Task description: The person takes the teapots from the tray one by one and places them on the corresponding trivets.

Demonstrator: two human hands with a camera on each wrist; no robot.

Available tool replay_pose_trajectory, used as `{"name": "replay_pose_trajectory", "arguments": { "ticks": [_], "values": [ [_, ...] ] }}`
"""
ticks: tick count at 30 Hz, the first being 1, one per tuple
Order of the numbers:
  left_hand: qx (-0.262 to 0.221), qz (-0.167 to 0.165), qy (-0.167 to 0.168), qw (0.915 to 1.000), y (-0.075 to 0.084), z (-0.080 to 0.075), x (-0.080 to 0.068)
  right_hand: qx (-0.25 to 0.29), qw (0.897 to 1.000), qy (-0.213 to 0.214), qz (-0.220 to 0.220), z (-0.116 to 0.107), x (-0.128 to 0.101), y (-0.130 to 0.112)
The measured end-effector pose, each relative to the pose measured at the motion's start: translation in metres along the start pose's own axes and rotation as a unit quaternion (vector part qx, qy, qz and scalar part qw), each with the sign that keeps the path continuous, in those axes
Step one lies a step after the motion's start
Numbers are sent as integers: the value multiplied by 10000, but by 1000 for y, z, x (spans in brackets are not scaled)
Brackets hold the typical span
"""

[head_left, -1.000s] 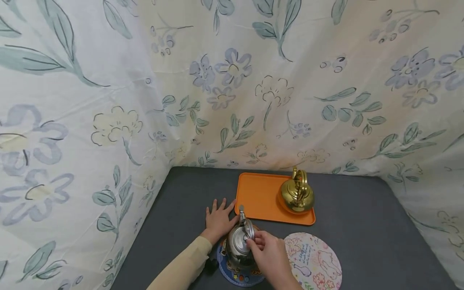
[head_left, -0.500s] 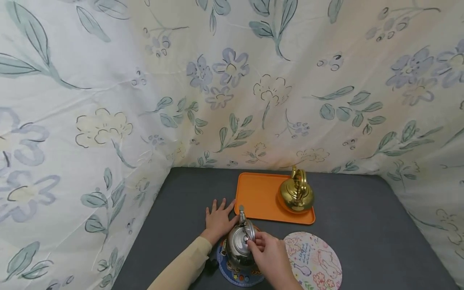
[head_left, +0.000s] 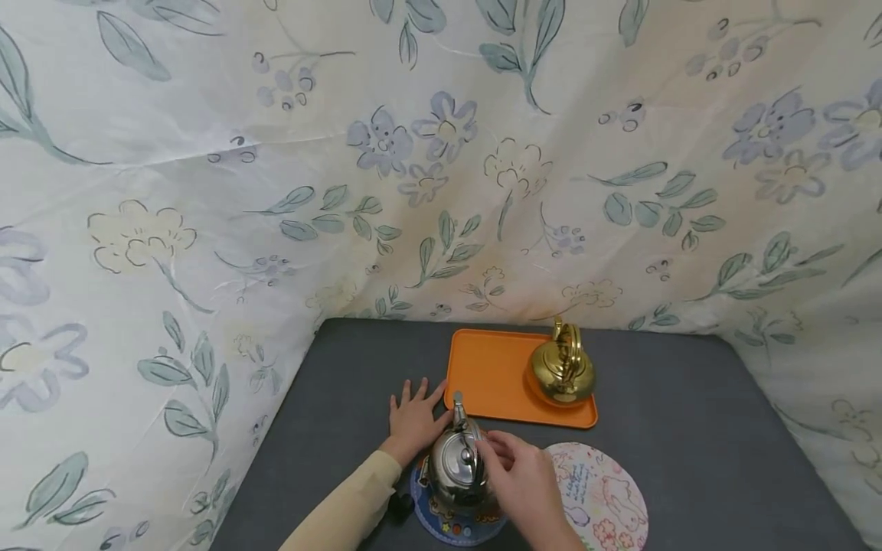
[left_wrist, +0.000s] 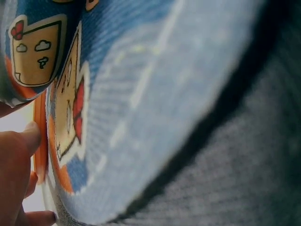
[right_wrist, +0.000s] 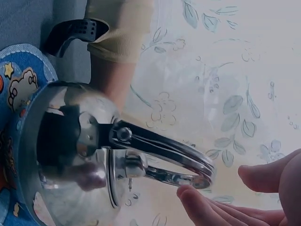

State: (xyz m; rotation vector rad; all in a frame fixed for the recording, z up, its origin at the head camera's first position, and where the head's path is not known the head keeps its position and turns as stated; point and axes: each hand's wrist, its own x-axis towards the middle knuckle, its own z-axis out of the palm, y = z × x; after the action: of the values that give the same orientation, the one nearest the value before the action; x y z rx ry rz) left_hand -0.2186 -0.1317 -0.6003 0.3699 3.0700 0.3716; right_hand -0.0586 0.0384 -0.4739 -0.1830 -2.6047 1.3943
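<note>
Grey table (head_left: 689, 428) bearing all items. Orange tray (head_left: 491, 375) lying just behind steel kettle; gold kettle (head_left: 562, 369) sitting on tray's right part. Steel kettle (head_left: 456, 468) standing on blue mat (head_left: 448, 526). Patterned round mat (head_left: 606, 497) lying right of steel kettle. Left hand (head_left: 413, 419) resting flat, fingers spreading, holding nothing, left-behind steel kettle. Right hand (head_left: 520, 478) hovering just beside kettle handle (right_wrist: 164, 150), fingers (right_wrist: 207, 212) loosening, gripping nothing.

A kettle (head_left: 455, 467) is standing on a round mat (head_left: 451, 520) at the desk's (head_left: 689, 428) near edge. A second mat (head_left: 606, 497) is lying just to its right. Behind them a tray (head_left: 492, 375) is sitting, carrying a second kettle (head_left: 561, 367) on its right side. The left hand (head_left: 413, 417) is resting flat left of the tray; the right hand (head_left: 527, 482) is hovering beside the near kettle.
</note>
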Motion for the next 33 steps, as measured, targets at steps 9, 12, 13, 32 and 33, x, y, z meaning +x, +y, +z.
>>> {"name": "replay_pose_trajectory", "arguments": {
  "ticks": [9, 12, 13, 32, 33],
  "values": [
    [-102, -1, -6, 9999, 1, 0, 3, 16, 9955, 804, -499, -15, 12, 0],
    [-133, 35, 33, 9999, 2, -3, 5, -125, 9906, 1080, -834, -23, 21, 1],
    [-137, 40, 27, 9999, 2, -4, 5, -195, 9887, 1159, -933, -27, 25, 2],
    [-84, 50, -10, 10000, 0, -1, -1, -967, 9634, 1999, -1499, -69, 68, 22],
    [-79, 50, -7, 10000, 0, -1, -2, -972, 9632, 2021, -1481, -70, 69, 22]
  ]
}}
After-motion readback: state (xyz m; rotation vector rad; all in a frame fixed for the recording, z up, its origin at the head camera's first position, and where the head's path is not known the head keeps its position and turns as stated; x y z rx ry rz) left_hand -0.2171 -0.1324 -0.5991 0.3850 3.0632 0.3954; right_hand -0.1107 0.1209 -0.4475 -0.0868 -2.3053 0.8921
